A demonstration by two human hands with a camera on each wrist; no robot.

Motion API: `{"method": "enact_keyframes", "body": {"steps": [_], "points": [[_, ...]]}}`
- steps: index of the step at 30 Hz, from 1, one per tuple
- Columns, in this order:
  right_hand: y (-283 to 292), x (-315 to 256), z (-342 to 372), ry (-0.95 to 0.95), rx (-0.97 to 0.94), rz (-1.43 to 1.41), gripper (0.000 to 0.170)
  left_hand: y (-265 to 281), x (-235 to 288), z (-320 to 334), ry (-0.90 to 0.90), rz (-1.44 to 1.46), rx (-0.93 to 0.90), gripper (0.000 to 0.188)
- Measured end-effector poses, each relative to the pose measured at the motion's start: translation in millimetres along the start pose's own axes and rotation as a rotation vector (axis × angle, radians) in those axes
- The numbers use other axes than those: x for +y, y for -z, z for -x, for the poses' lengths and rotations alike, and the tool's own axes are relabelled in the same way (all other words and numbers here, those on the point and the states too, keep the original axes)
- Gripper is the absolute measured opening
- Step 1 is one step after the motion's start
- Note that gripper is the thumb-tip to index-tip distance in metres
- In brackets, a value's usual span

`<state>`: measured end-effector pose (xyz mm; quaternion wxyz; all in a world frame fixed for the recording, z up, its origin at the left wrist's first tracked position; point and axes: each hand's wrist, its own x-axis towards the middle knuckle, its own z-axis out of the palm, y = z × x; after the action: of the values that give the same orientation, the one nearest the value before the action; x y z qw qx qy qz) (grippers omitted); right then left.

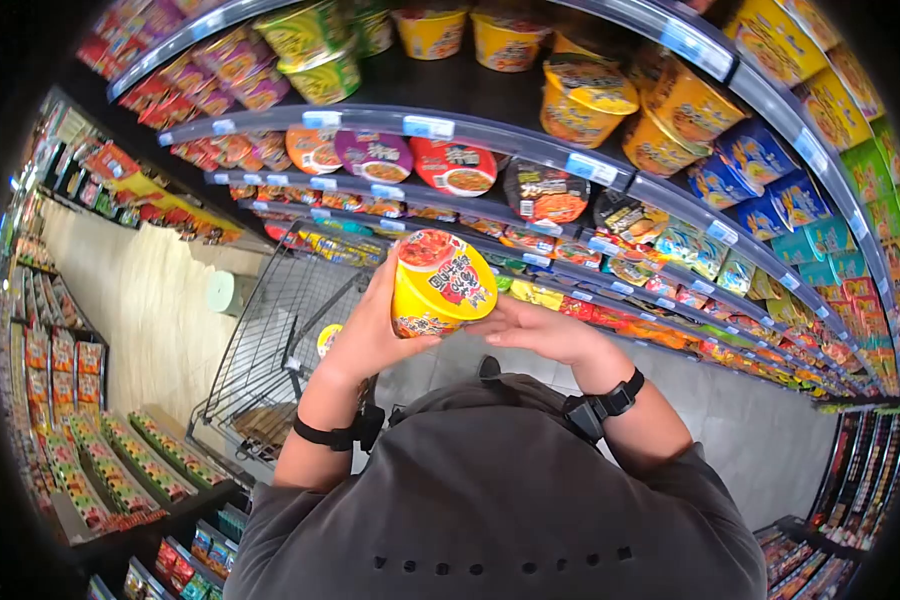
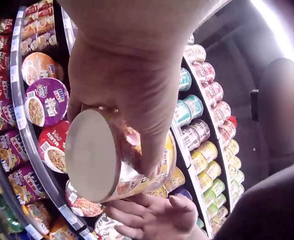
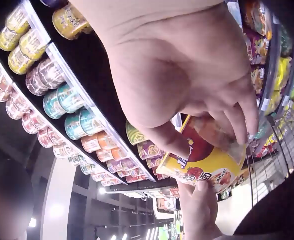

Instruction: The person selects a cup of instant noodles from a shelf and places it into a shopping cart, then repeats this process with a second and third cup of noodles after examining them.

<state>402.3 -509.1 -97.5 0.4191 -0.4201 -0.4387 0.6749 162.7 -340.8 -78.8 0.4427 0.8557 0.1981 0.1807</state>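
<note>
A yellow instant noodle bucket [image 1: 444, 288] with a printed lid is held up in front of the body, tilted. My left hand [image 1: 362, 325] grips it around its left side, thumb along the lower edge. In the left wrist view the bucket's pale round base [image 2: 91, 155] shows, with the left hand [image 2: 127, 95] wrapped over its side. My right hand [image 1: 545, 332] is at the bucket's right side, its fingers loosely extended and fingertips right at the wall. The right wrist view shows the right hand [image 3: 187, 75] over the bucket [image 3: 207, 152], thumb and fingers spread.
Curved shelves [image 1: 370, 120] of noodle buckets and packets stand ahead and to the right. A wire shopping cart [image 1: 232, 345] stands at my left, with a yellow-lidded tub [image 1: 329, 340] showing in it. A pale green cylinder [image 1: 226, 292] sits on the floor beyond the cart.
</note>
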Motion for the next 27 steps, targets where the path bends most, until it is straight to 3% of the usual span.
{"method": "enact_keyframes", "body": {"steps": [4,12,15,17,22,27], "points": [[33,-6,19,0.147,0.008,0.08,0.073,-28,4,-36,-0.043,-0.018,-0.008,0.122],[78,-28,45,0.085,0.046,0.158,0.083,-43,16,-66,0.034,-0.047,-0.063,0.119],[86,-43,41,0.124,0.028,0.191,0.087,-34,23,-74,-0.008,-0.089,-0.022,0.115],[87,-53,35,0.286,0.022,0.15,0.09,-26,33,-83,-0.008,-0.107,0.083,0.11],[94,-86,13,0.464,0.032,0.122,0.088,-13,33,-105,0.023,-0.046,0.339,0.098],[108,-111,-11,0.528,0.08,0.097,0.085,7,12,-148,-0.094,-0.084,0.356,0.096]]}}
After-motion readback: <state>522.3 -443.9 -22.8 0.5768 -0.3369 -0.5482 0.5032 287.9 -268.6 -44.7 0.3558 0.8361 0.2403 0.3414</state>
